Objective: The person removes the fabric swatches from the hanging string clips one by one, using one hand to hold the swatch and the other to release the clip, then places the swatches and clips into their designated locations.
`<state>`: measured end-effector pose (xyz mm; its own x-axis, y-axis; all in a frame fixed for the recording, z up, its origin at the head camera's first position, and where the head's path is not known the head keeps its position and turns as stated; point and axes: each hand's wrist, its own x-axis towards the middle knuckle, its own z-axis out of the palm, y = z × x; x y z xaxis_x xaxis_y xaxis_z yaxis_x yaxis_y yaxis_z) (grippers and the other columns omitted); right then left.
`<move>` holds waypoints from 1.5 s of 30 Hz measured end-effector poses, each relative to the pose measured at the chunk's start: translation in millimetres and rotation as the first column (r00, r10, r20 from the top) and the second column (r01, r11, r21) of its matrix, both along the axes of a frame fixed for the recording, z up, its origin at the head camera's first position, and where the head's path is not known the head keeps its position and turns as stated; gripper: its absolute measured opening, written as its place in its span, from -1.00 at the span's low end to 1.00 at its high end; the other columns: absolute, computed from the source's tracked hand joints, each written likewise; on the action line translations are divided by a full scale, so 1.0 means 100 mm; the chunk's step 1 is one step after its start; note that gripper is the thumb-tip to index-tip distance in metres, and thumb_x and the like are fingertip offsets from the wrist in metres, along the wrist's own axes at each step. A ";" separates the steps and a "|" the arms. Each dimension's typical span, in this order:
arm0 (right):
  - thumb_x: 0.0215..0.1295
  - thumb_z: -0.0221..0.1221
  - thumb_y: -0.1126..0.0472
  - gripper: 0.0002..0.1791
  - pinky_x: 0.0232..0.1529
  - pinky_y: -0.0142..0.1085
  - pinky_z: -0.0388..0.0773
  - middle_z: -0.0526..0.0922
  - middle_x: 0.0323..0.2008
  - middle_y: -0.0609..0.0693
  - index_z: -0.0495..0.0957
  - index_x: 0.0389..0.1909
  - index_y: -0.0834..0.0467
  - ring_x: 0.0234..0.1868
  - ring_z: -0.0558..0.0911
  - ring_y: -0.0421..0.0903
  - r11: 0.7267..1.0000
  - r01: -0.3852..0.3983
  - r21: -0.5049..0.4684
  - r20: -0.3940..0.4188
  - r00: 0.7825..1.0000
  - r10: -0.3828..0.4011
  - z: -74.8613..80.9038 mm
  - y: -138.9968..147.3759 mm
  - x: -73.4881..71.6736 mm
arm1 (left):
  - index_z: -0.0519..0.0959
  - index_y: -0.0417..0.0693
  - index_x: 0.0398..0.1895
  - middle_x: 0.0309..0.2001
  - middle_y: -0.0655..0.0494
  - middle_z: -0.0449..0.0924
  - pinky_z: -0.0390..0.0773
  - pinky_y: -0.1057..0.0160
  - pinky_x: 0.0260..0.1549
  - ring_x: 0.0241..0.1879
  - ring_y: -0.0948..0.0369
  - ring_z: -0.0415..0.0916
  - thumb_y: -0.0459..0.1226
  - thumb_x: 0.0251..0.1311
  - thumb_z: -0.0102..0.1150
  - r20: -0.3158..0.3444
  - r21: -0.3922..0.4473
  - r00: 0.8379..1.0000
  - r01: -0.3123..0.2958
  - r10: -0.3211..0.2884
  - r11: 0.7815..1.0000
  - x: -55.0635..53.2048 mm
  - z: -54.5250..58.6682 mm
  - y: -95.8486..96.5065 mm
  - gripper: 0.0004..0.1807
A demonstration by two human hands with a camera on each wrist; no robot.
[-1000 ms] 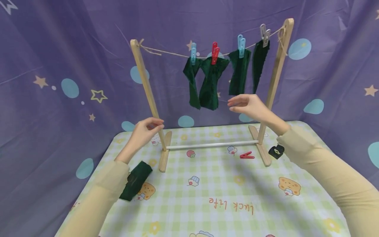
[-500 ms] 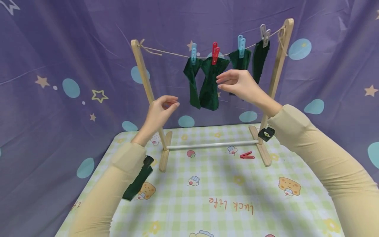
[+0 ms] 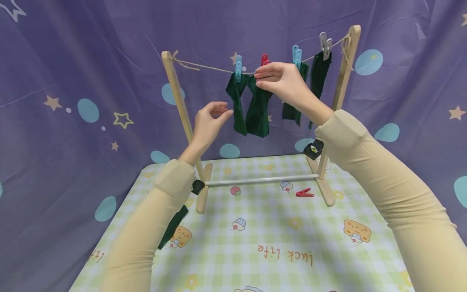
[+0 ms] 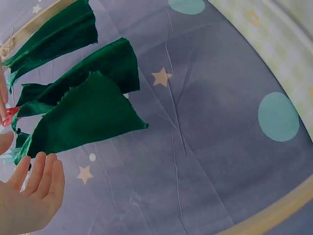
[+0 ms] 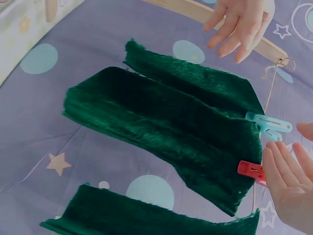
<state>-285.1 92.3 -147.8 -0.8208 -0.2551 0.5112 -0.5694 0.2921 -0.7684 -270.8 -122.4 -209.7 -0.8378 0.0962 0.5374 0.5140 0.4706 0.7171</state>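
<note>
A string line (image 3: 204,65) carries several dark green cloth pieces, each under a clothespin. My right hand (image 3: 281,83) is raised before the second cloth (image 3: 259,113), fingertips close to the red clothespin (image 5: 251,170) and partly covering it in the head view. Its thumb stands apart from the fingers. Left of the leftmost cloth (image 3: 238,109), which hangs from a light blue clothespin (image 3: 238,69), my left hand (image 3: 209,123) is held up with fingers loosely bent and nothing in them. Farther right hang cloths under another light blue clothespin (image 3: 296,56) and a grey clothespin (image 3: 325,48).
The string is tied between two wooden posts (image 3: 178,95), joined low down by a white rod (image 3: 260,180). On the checked tablecloth (image 3: 270,227) lie a loose red clothespin (image 3: 304,192) and another green cloth (image 3: 173,227), partly behind my left sleeve. A purple curtain (image 3: 127,81) hangs behind.
Both hands have risen toward the line. The right has moved left and up to the red clothespin; the left has moved right and up to beside the leftmost cloth.
</note>
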 end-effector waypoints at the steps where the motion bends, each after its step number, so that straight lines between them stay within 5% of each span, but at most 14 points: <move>1: 0.11 0.18 0.26 -0.61 -0.04 -0.34 0.43 0.54 -0.05 0.15 0.46 -0.01 0.29 -0.08 0.55 -0.16 1.000 -0.002 -0.003 -0.006 1.000 0.002 0.02 -0.01 -0.01 | 0.49 -0.18 -0.06 -0.18 -0.04 0.56 0.45 0.26 -0.21 -0.17 0.17 0.47 -0.18 0.10 0.16 0.010 0.002 1.000 -0.005 0.005 1.000 -0.02 0.00 0.01 -0.63; 19: 0.18 0.12 0.25 -0.55 0.03 -0.39 0.37 0.44 0.09 0.12 0.36 0.10 0.25 0.08 0.45 -0.17 0.998 0.047 0.049 -0.025 0.999 -0.045 0.22 -0.22 -0.12 | 0.48 -0.19 -0.04 -0.21 -0.02 0.56 0.45 0.33 -0.24 -0.19 0.20 0.48 -0.14 0.02 0.23 0.033 0.108 0.996 -0.084 0.081 0.991 -0.20 0.03 0.18 -0.55; 45: 0.22 0.08 0.17 -0.52 0.05 -0.44 0.33 0.41 0.14 0.02 0.31 0.18 0.14 0.10 0.42 -0.21 0.996 0.076 0.053 0.064 0.995 -0.079 0.24 -0.38 -0.26 | 0.57 -0.28 -0.32 -0.32 -0.08 0.57 0.40 0.40 -0.35 -0.32 0.17 0.47 -0.25 0.07 0.18 0.001 0.182 0.987 -0.158 0.161 0.971 -0.28 0.05 0.30 -0.77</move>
